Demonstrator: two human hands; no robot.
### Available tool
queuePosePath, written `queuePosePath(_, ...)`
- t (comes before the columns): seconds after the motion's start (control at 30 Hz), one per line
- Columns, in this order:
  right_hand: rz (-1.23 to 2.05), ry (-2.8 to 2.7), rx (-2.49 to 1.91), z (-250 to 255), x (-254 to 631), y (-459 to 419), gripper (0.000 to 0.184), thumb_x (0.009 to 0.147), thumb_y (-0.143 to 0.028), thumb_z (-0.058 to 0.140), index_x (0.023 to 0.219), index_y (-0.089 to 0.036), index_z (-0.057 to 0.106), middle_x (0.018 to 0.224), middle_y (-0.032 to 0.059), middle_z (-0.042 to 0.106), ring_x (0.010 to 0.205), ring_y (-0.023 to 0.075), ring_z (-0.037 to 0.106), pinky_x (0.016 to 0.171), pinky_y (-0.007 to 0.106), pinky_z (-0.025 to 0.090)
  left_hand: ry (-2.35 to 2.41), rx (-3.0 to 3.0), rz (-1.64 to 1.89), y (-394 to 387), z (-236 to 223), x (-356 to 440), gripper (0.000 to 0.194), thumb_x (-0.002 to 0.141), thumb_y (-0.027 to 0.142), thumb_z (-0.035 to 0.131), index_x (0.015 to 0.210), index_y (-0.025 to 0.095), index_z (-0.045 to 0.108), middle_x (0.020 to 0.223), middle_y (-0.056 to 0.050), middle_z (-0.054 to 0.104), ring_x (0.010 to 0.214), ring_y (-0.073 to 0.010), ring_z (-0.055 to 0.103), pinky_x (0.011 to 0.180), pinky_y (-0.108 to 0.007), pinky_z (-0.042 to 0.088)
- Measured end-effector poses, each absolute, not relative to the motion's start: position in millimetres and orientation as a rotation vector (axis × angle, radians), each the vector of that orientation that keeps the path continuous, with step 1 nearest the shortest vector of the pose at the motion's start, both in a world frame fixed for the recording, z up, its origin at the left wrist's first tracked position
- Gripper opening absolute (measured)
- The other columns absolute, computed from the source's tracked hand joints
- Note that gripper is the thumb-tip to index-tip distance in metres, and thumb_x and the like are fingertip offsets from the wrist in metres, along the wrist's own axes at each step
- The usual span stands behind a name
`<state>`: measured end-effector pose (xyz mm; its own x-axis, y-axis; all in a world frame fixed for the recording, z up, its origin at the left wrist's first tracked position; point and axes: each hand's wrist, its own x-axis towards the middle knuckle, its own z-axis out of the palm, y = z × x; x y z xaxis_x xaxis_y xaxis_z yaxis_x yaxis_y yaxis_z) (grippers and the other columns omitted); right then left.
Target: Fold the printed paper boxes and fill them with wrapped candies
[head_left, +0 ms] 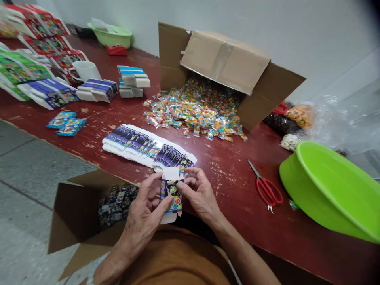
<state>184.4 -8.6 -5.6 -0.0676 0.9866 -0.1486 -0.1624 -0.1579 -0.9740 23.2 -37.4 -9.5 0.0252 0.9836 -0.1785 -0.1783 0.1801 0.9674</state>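
Observation:
A small purple candy box (171, 194) with a cartoon figure on its front is held upright between both hands, its white end flaps sticking out at top and bottom. My left hand (148, 206) grips its left side, thumb across the lower front. On the other side, my right hand (200, 194) pinches the right edge, with the thumb on the upper front. Just beyond the hands lies a fanned row of flat purple box blanks (139, 144). Behind that, wrapped candies (196, 113) spill from a cardboard carton (225, 59) tipped on its side.
Red-handled scissors (265, 188) and a green basin (299, 186) are at right. An open carton (74, 213) of filled dark packs stands below the table edge at left. Stacked box blanks (50, 93), a white mug (86, 71) and blue packs (71, 126) occupy the left side.

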Motion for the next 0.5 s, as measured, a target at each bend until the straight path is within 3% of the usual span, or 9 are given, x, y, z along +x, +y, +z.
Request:
queuePosePath(0.1,1.437,-1.045,-1.116,-9.9,179.2,-10.9,0.035,0.074,-0.036,0.079,0.101,-0.024,0.061,0.072,-0.0057,0.060,0.059,0.0097,0.051,0.057,0.022,0.041,1.177,0.970,1.124,-35.2,-11.3,17.8,0.061,0.077,0.034,0.081,0.130,0.024,0.053,0.123,-0.009,0.072,0.091,-0.0190,0.074,0.077,-0.026,0.059)
queuePosePath(0.2,1.502,-1.012,-1.087,-11.8,178.0,-10.3,0.031,0.071,-0.040,0.082,0.092,-0.021,0.068,0.073,-0.0030,0.062,0.062,0.0107,0.052,0.059,0.023,0.042,1.136,0.911,1.089,-28.9,-7.9,14.8,0.047,0.073,0.035,0.084,0.113,0.021,0.063,0.098,-0.005,0.078,0.080,-0.0183,0.073,0.072,-0.025,0.059)
queuePosePath(0.3,1.647,-0.917,-1.087,-10.1,182.9,-6.6,0.034,0.069,-0.044,0.084,0.085,-0.018,0.069,0.073,-0.0016,0.064,0.063,0.0106,0.053,0.062,0.025,0.044,1.070,0.845,1.044,-25.3,-3.7,16.1,0.038,0.070,0.034,0.086,0.099,0.020,0.065,0.084,-0.003,0.078,0.076,-0.0177,0.072,0.069,-0.025,0.059)
queuePosePath(0.5,1.695,-1.121,-1.133,-1.5,194.1,2.1,0.031,0.073,-0.042,0.082,0.071,-0.016,0.065,0.065,-0.0031,0.060,0.059,0.0086,0.049,0.060,0.023,0.041,1.055,0.862,1.049,-28.6,-7.3,22.5,0.031,0.074,0.038,0.082,0.096,0.023,0.065,0.085,-0.002,0.078,0.080,-0.0185,0.073,0.072,-0.025,0.058)
